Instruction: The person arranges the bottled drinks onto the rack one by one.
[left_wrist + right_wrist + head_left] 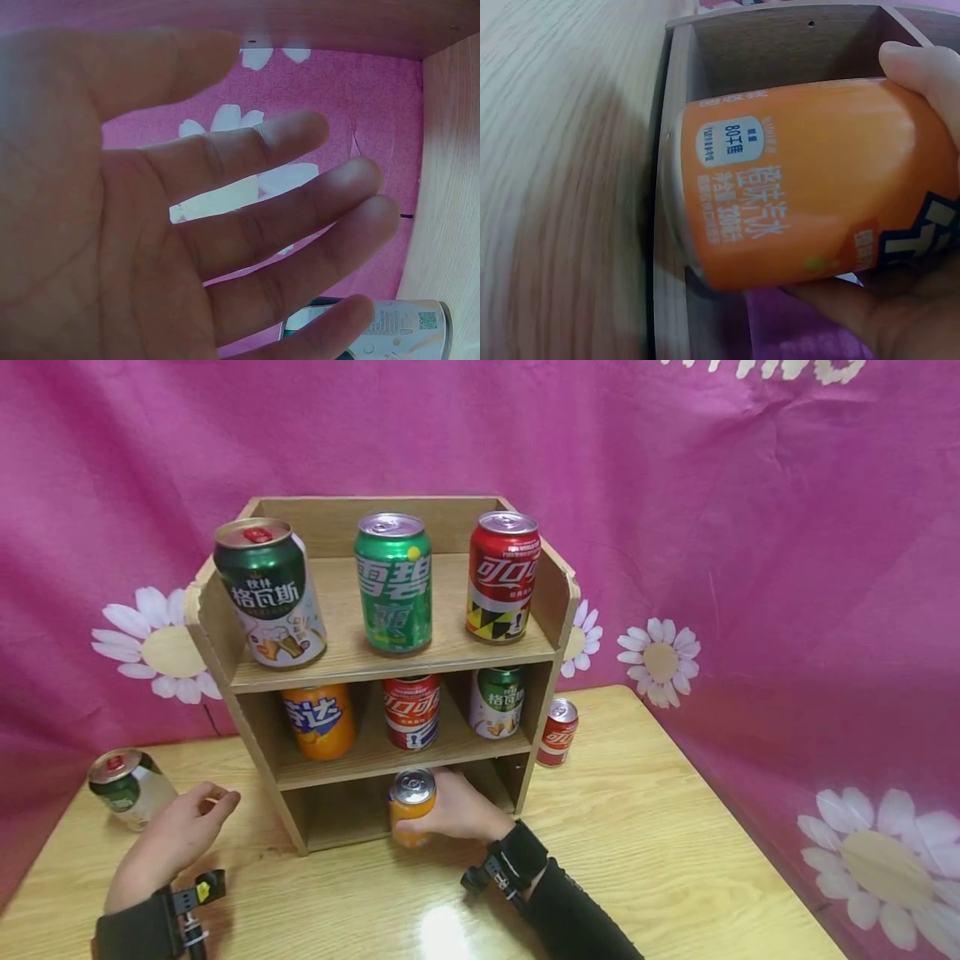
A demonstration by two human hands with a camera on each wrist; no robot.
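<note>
My right hand (467,807) grips an orange can (412,808) upright at the front edge of the shelf unit's bottom compartment. In the right wrist view the orange can (810,180) lies between the thumb and the fingers, close to the board's edge. My left hand (176,833) is held beside a green and white can (133,791) at the far left, its fingers relaxed and holding nothing. The left wrist view shows the left hand (187,217) with fingers spread, and part of the green and white can (397,330) beyond the little finger.
The wooden shelf unit (390,670) holds three cans on top, among them a green can (394,585), and three on its middle shelf, among them an orange one (321,722). A red can (557,732) stands on the table (645,827) right of the unit. A pink cloth hangs behind.
</note>
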